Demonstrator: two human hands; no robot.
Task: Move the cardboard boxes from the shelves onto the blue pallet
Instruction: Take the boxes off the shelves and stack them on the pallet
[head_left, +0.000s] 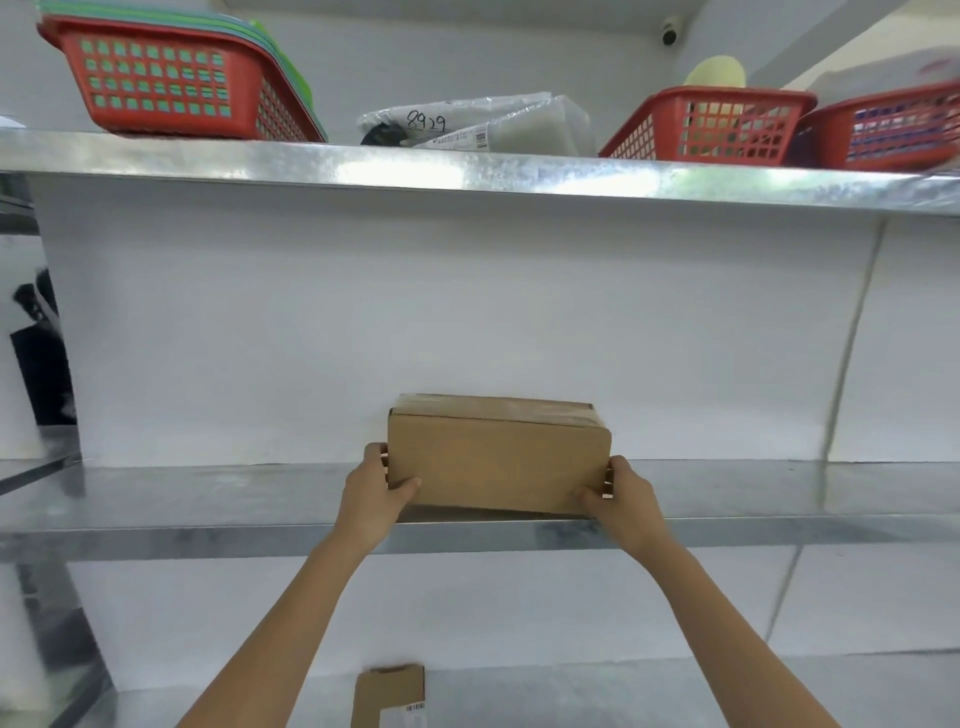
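Cardboard box (498, 457), centre frame: long axis left-to-right, at the shelf (208, 499) front edge (room either side, and above). Our left hand (376, 493) and right hand (623, 499) grasp its ends, fingers curled round.

Bright, even, diffuse light washes the white back wall (311, 322) with no hard shadows. Soft glare streaks the front lip of the upper galvanised metal shelf (467, 176), and a thin band of shadow lies beneath the brown cardboard box (498, 457). Wide-angle distortion bows the shelf lines. The red plastic lattice basket at far right (893, 130) and the frame's left edge are smeared with blur.
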